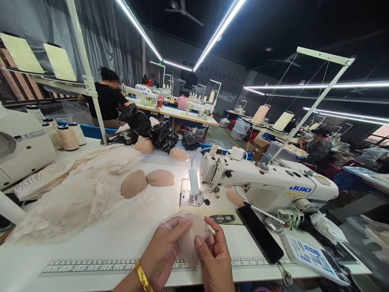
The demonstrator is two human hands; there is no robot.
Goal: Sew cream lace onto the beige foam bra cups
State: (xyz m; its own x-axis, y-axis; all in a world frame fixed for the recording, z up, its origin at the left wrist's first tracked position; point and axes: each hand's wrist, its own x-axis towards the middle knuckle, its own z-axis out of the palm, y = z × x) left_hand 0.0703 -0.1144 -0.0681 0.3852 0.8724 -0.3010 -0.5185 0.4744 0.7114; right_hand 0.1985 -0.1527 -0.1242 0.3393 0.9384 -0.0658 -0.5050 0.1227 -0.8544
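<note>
Well, on your long white tabletop (pixel 109 240), in front of the white metal JUKI sewing machine (pixel 273 187), your left hand (pixel 162 248) and right hand (pixel 217 254) both hold the rounded pale-beige fabric piece (pixel 192 239), thumbs on top. Light, even thumb pressure should keep it smooth, clear of the dark metal thread snips (pixel 224 219) just beyond.

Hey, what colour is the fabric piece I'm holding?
The fabric piece is pale beige, best seen in the head view.
</note>
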